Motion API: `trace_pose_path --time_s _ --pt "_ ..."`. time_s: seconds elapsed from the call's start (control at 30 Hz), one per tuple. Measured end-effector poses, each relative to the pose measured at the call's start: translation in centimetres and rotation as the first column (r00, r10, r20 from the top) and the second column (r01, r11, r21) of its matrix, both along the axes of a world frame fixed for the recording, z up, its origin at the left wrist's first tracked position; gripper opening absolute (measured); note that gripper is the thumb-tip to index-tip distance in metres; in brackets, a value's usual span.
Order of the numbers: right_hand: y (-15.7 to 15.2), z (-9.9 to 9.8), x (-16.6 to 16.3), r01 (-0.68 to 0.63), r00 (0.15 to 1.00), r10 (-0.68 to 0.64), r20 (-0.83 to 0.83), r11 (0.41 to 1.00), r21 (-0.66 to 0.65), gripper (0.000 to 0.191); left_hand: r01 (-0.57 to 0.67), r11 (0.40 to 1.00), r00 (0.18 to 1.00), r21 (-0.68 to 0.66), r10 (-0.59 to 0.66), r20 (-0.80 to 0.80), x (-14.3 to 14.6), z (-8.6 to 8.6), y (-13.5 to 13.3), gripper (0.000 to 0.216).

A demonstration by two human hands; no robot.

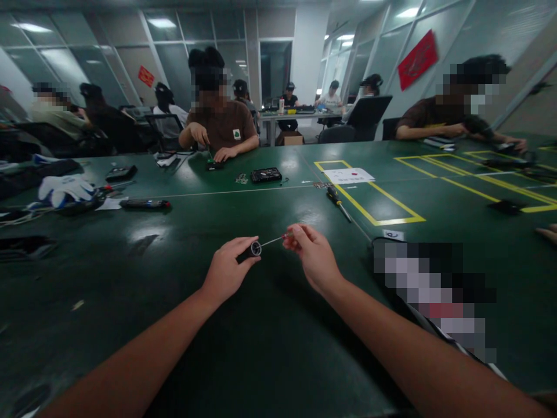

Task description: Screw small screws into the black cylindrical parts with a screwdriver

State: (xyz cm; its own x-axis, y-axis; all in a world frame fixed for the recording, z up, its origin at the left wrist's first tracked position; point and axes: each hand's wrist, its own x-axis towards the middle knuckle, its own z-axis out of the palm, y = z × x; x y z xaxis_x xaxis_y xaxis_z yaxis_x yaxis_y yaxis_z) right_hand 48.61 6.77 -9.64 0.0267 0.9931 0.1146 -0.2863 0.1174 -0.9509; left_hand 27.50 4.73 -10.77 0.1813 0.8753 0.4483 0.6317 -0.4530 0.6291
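My left hand (230,264) is closed around a short black cylinder (256,249), whose round, light-rimmed end faces toward me and to the right. Between the fingertips of my right hand (311,252) is a slim screwdriver (274,239) with a thin metal shaft and a reddish part near the grip. Its shaft slants down to the left and its tip meets the cylinder's open end; how deep it goes in, I cannot tell. Both hands are above the green tabletop (261,337). A yellow-and-black screwdriver (339,203) lies beyond my right hand.
A pixelated object (430,296) lies right of my right forearm. White-and-blue gloves (65,190) and a dark pen-like tool (145,204) rest at left. Further off is a black case (266,175). Across the table a person (224,125) works on a small device.
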Motion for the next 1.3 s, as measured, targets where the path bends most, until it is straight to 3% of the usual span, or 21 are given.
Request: trace_pose_path --time_s 0.1,0.23,0.4,0.6,0.73,0.83,0.93,1.17,1.3 --pt "0.4 -0.4 0.2 -0.06 0.992 0.044 -0.116 0.989 -0.139 0.026 0.012 0.999 1.0 0.034 -0.012 -0.01 -0.1 -0.1 0.0 0.042" --pt "0.9 -0.3 0.8 -0.207 0.951 0.113 -0.287 0.923 -0.323 0.025 0.008 0.998 1.0 0.063 -0.008 -0.014 -0.2 -0.1 0.2 0.041" --pt "0.7 -0.5 0.5 -0.028 0.984 0.001 -0.18 0.989 -0.148 0.024 -0.005 1.0 1.0 0.013 0.006 -0.03 -0.2 0.0 0.2 0.044" --pt "0.6 -0.5 0.2 0.087 0.996 -0.087 -0.03 0.996 -0.007 0.027 -0.009 1.0 0.997 0.004 0.01 -0.075 -0.3 -0.1 0.1 0.043" --pt "-0.1 0.2 0.2 0.027 0.983 -0.054 0.176 0.988 0.15 0.027 0.008 0.999 0.988 0.033 -0.003 -0.152 -0.2 -0.3 0.3 0.043" --pt "-0.8 0.6 0.2 -0.061 0.928 -0.034 0.372 0.969 0.239 0.025 0.033 0.998 0.978 0.045 -0.023 -0.209 -0.1 -0.4 0.3 0.043" --pt "-1.2 0.9 0.4 -0.069 0.868 -0.079 0.491 0.959 0.276 0.025 0.028 0.999 0.976 0.035 -0.02 -0.219 -0.1 -0.4 0.3 0.044" --pt "-1.2 1.4 0.7 0.031 0.822 -0.209 0.53 0.945 0.325 0.024 0.011 1.0 0.982 -0.011 -0.013 -0.188 0.0 -0.3 0.4 0.042" --pt "-1.4 1.5 0.7 0.004 0.794 -0.205 0.572 0.943 0.332 0.024 0.015 1.0 0.984 -0.024 -0.019 -0.18 0.1 -0.1 0.3 0.042"
